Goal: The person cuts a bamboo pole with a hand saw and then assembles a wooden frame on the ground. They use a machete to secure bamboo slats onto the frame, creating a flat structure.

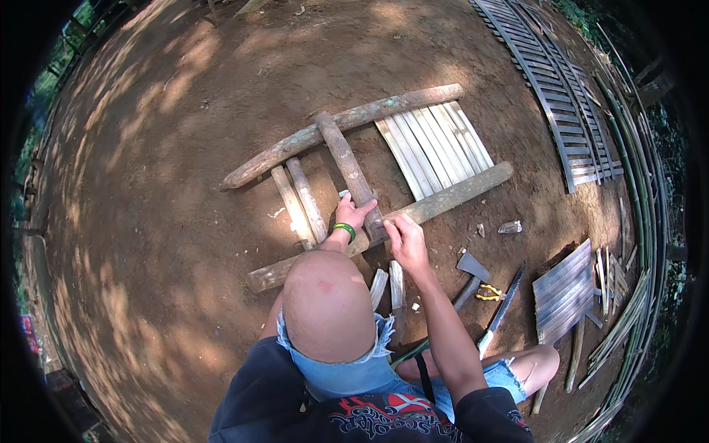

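Note:
A short log [341, 151] lies across two longer logs, the far log [303, 142] and the near log [461, 193]. My left hand [353, 215], with a green and yellow band at the wrist, grips the short log close to its near end. Just right of that end, my right hand [406, 240] is closed with thumb and fingers pinched together against the near log. Whatever it may hold is too small to make out. Pale split slats [434, 148] bridge the two long logs on the right.
Two cut wood pieces [295, 203] lie between the logs at left. Beside my right forearm are an axe [471, 267], yellow-handled pliers [489, 292] and a long-bladed knife [508, 301]. Farther right are a corrugated panel [565, 288], slatted racks [554, 88] and bamboo poles [636, 170].

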A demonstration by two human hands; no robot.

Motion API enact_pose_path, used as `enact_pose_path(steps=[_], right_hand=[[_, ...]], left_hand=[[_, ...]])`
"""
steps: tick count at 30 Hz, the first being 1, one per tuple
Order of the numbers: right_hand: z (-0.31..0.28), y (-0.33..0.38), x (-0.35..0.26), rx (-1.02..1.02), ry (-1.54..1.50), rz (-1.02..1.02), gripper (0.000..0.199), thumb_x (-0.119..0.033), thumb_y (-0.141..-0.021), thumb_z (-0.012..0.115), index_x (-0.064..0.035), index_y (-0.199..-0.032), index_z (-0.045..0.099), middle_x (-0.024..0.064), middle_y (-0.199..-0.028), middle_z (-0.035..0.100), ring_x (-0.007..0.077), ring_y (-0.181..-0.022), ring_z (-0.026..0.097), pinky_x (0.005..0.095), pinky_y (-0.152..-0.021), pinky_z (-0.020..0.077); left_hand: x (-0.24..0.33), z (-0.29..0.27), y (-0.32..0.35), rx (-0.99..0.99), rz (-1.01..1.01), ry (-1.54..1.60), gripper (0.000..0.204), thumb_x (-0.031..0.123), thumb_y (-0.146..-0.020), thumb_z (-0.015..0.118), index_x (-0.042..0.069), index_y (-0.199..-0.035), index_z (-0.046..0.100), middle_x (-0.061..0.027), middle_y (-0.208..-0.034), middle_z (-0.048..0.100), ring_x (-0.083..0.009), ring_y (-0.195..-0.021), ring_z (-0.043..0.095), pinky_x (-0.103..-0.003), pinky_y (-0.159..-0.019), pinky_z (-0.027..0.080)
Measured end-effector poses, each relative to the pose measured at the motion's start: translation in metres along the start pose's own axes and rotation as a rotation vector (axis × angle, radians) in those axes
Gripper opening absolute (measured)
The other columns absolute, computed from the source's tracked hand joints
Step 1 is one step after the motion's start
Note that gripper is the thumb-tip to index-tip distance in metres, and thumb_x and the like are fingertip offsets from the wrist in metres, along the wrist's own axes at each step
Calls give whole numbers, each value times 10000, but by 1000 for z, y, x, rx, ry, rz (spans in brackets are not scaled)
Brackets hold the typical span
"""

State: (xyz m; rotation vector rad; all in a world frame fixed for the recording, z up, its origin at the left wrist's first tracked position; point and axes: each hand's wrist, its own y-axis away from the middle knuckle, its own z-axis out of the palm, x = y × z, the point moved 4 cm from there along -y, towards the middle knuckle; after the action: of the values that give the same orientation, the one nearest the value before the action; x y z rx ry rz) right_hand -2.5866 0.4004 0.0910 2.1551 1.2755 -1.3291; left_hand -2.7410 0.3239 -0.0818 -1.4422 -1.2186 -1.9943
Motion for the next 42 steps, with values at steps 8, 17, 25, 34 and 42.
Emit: enact_pose_path(steps=[8, 17, 25, 34, 42], right_hand=[[0, -5, 0, -9, -2, -12, 101, -65, -948, 653, 23, -975, 695, 203, -921, 660, 396, -869, 664, 432, -780, 525], [17, -4, -6, -34, 31, -68, 83, -66, -937, 667, -1, -969, 706, 196, -902, 646, 397, -866, 658, 442, -774, 531], [5, -5, 6, -53, 103, -118, 86, -83, -931, 670, -5, -948, 702, 198, -863, 623, 416, -815, 640, 473, -734, 524], [12, -9, 4, -56, 154, -69, 108, -65, -919, 659, -7, -976, 730, 205, -853, 645, 412, -814, 644, 487, -736, 528], [9, -6, 3, -33, 101, -53, 132, -81, -922, 651, 13, -972, 728, 219, -866, 659, 415, -828, 646, 488, -752, 521]], left_hand=[[0, -5, -1, 37, 3, -96, 612, 144, -857, 838, -14, -1328, 481, -179, -1102, 730, -229, -908, 734, -345, -741, 602], [-18, -28, -12, 47, 27, -180, 668, 190, -866, 838, 20, -1381, 447, -148, -1080, 720, -208, -885, 724, -334, -672, 581], [78, -2, 77, 117, 870, -597, 481, 53, -785, 713, -8, -1253, 620, -190, -1170, 698, -413, -1131, 675, -416, -1001, 536], [49, -1, 86, -242, 718, -608, 614, 142, -794, 774, 9, -1364, 587, -266, -1257, 661, -424, -1187, 638, -453, -987, 548], [46, -2, 84, -267, 721, -598, 658, 127, -763, 797, 23, -1375, 577, -251, -1223, 673, -424, -1130, 662, -448, -959, 559]])
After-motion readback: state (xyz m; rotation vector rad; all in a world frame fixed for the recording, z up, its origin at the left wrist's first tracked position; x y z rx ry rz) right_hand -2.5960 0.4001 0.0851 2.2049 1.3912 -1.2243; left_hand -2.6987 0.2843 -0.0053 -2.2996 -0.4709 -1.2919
